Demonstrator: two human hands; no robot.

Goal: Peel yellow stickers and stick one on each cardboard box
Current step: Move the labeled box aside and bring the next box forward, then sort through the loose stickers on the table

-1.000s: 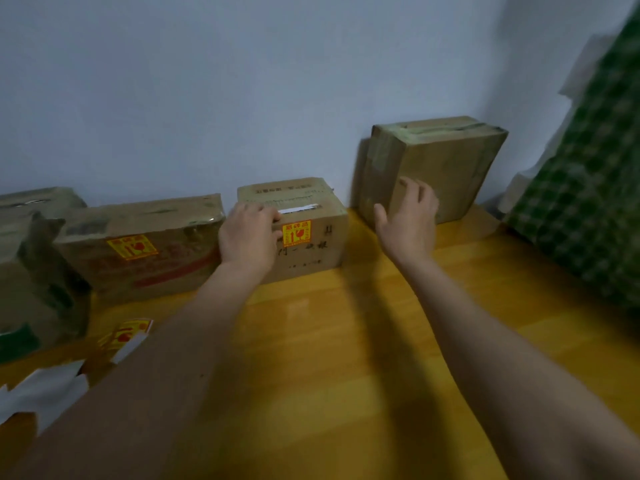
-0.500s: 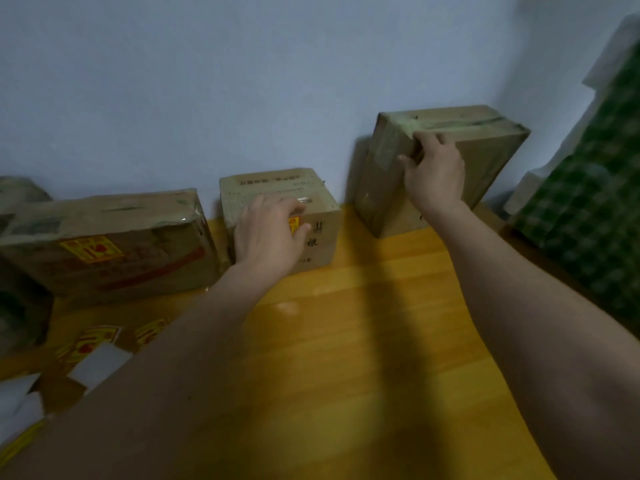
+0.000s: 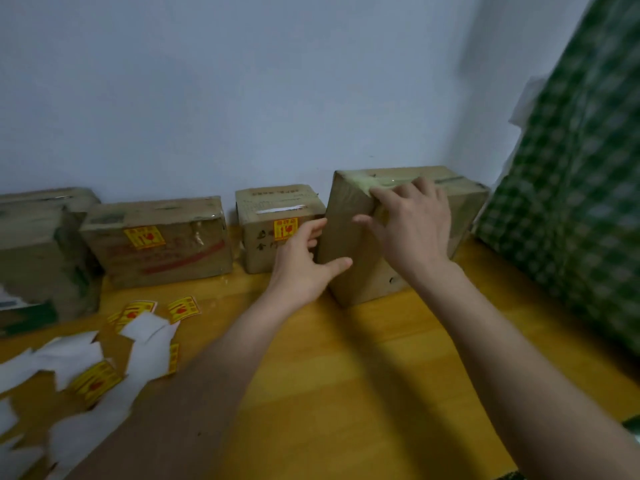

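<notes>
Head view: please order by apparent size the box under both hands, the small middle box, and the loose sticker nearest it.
1. Box under both hands
2. Small middle box
3. Loose sticker

A yellow-brown wooden table (image 3: 346, 393) stands against a pale wall. Four cardboard boxes sit on it in a row along the wall: a tall box (image 3: 349, 237) on the right, a small box (image 3: 263, 244) just left of it with a yellow sticker on its front, a wide box (image 3: 156, 244) bearing a yellow sticker and a red stripe, and a box at the left edge (image 3: 34, 251) only partly in view. On the table's left part lie loose yellow stickers (image 3: 183, 308) and scattered white backing papers (image 3: 145, 327), some overlapping.
</notes>
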